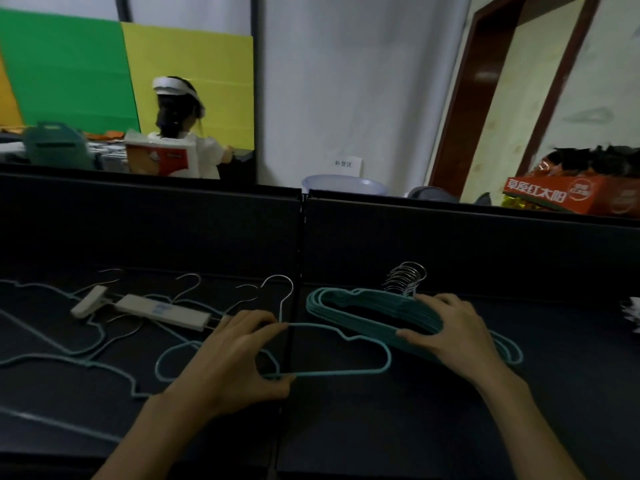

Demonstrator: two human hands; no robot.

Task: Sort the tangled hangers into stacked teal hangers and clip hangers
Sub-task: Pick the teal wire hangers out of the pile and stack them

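A single teal hanger (349,370) lies across the middle of the dark table, and my left hand (235,355) grips it, fingers on its top wire and thumb on its bottom bar. To its right sits a stack of several teal hangers (346,306) with their metal hooks bunched at the back. My right hand (446,327) holds the stack's near right side, fingers over the top and thumb on its near edge. On the left lie tangled teal hangers (86,362) and a white clip hanger (162,311) with a clip (88,304).
A black partition (450,244) walls the table's far side. Something white (632,311) sits at the right edge. Beyond the partition are a person with their back turned (180,133), a blue basin (343,185) and an orange box (571,194).
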